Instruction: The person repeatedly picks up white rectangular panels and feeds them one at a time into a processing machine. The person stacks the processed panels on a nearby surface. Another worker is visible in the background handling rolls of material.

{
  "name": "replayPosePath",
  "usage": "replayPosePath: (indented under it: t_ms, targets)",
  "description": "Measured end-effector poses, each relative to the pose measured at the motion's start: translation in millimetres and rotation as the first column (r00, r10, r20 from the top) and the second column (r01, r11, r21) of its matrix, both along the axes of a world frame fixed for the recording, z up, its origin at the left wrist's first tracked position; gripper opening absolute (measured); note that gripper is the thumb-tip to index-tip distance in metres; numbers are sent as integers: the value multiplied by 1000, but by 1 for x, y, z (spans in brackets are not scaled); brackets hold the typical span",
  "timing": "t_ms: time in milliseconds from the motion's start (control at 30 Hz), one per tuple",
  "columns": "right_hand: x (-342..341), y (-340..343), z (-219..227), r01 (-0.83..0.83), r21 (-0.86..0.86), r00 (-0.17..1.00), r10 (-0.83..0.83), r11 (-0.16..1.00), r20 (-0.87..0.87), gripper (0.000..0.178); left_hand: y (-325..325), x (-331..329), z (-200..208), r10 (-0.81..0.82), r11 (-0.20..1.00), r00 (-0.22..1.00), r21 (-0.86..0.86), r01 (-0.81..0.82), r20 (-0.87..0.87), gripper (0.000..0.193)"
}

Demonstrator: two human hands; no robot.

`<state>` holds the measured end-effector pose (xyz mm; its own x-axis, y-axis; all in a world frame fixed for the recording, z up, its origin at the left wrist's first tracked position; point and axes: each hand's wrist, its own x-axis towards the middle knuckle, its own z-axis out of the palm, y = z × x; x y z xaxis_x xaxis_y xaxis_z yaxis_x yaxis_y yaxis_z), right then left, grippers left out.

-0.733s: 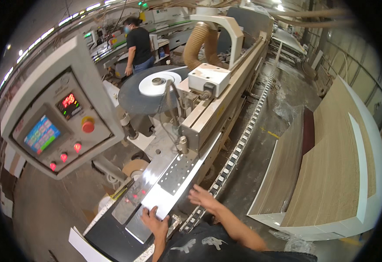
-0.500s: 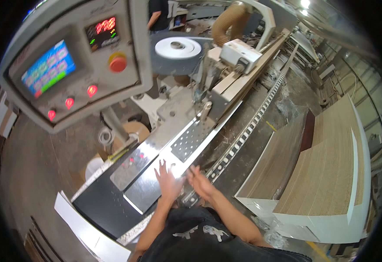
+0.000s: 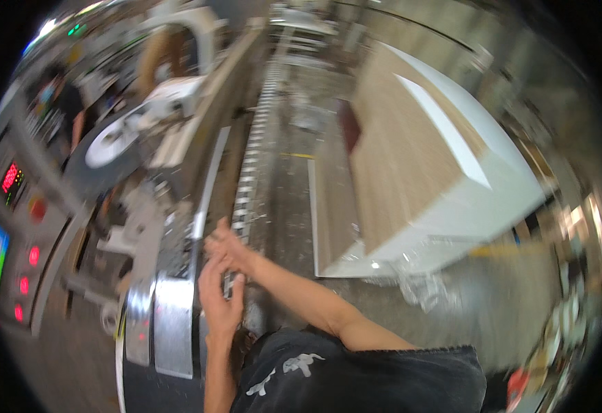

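My left hand (image 3: 222, 296) is beside the metal bed of a long machine, its fingers stretched out and the thumb apart. Just beyond it, my right hand (image 3: 229, 249) reaches across from the right with its fingers loosely extended, smeared a little by motion. The hands overlap in view; whether they touch I cannot tell. Neither appears to hold anything. A narrow white panel edge (image 3: 211, 182) runs along the machine ahead of my fingers. To the left of my left hand lies a shiny metal plate (image 3: 174, 323) on the bed.
A black-and-white segmented rail (image 3: 249, 168) extends away beside the machine. Stacked wood-grain panels (image 3: 411, 158) stand at the right, with crumpled clear plastic (image 3: 425, 286) near them. A control panel (image 3: 50, 241) is at the left; beyond it is another person (image 3: 67, 110).
The view has swung right, so the machine and control panel sit farther left. My hands have come off the white panel and drawn together beside the bed.
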<state>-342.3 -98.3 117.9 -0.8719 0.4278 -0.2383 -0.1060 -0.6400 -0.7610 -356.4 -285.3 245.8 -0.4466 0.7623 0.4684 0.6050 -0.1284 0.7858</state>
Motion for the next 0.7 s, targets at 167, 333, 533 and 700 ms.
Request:
replayPosePath:
  t_ms: [167, 333, 533, 700]
  targets:
    - [169, -20, 37, 18, 292, 997, 6, 956, -80, 93, 84, 115, 90, -340, 913, 924, 175, 369, -175, 25]
    - [333, -30, 9, 214, 193, 977, -214, 958, -20, 85, 145, 273, 172, -430, 705, 647, 213, 676, -630, 34]
    - [458, -45, 32, 372, 144, 924, -380, 917, 35, 85, 237, 428, 227, -230, 648, 471, 227, 727, -852, 36]
    - [512, -68, 33, 546, 90, 836, -549, 833, 10, 63, 288, 457, 232, -274, 775, 303, -23, 632, -913, 33]
